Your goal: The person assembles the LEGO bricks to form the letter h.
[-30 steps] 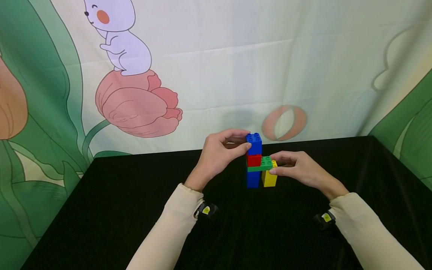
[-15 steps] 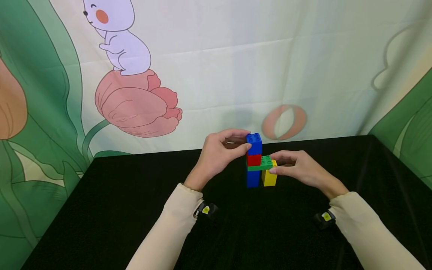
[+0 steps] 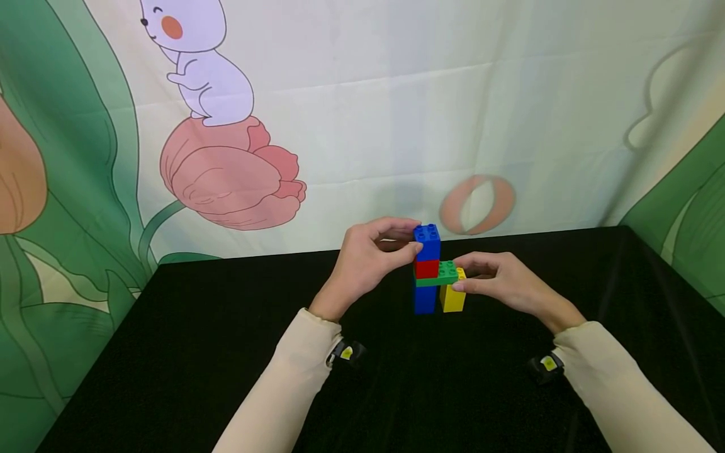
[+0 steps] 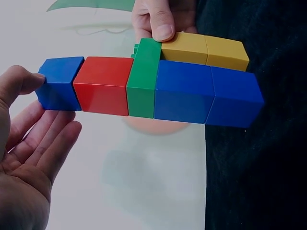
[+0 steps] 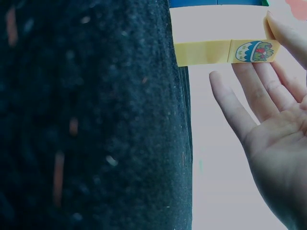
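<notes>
A toy brick tower stands upright in the head view. My left hand (image 3: 370, 251) pinches the blue brick (image 3: 428, 250) at its top between thumb and fingers. Beneath that come a red brick (image 3: 427, 269), a flat green brick (image 3: 447, 273) jutting right, and two lower blue bricks (image 4: 235, 98). Under the green overhang is a column of two yellow bricks (image 3: 452, 302), a narrow gap from the blue column. My right hand (image 3: 504, 283) pinches the upper yellow brick (image 5: 254, 51), which bears a printed picture; its thumb lies right at the green brick's edge.
A black cloth-covered table (image 3: 442, 390) lies under the tower. Behind it hangs a pale curtain (image 3: 351, 126) printed with an animal, flowers and leaves. A wrist camera (image 3: 347, 352) is strapped on the left sleeve, another wrist camera (image 3: 546, 367) on the right.
Hardly anything differs: the tower's top and the left thumb have shifted very slightly right. Both hands keep their holds.
</notes>
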`<state>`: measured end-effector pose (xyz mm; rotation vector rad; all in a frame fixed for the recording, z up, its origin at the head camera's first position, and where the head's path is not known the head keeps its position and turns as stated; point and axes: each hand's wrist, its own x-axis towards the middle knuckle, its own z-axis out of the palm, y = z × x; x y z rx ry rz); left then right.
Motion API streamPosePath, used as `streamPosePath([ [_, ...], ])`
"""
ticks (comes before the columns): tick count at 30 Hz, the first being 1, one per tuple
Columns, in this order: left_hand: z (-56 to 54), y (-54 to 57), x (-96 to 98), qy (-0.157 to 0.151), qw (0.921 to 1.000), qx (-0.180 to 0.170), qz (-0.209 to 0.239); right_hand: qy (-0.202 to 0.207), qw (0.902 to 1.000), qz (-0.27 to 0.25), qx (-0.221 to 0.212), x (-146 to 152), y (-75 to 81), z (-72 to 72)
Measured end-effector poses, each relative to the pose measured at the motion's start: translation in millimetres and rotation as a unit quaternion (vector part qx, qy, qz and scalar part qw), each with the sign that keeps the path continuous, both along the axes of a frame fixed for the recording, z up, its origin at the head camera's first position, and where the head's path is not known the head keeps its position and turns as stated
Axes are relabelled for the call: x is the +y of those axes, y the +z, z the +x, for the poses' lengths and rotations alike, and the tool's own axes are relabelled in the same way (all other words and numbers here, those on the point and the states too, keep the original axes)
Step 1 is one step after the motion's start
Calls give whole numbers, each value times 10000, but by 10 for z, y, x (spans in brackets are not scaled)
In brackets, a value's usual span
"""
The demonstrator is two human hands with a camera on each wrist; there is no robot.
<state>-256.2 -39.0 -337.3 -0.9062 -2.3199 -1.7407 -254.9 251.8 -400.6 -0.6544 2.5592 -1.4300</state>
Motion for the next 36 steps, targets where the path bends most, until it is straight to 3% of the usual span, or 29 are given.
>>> streamPosePath([
  [17, 5, -1, -5, 14, 9999, 31, -106, -2, 10000, -29, -58, -2, 2, 6],
  [36, -7, 2, -23, -145, 9989, 362, -246, 5, 10000, -41, -75, 5, -1, 4],
])
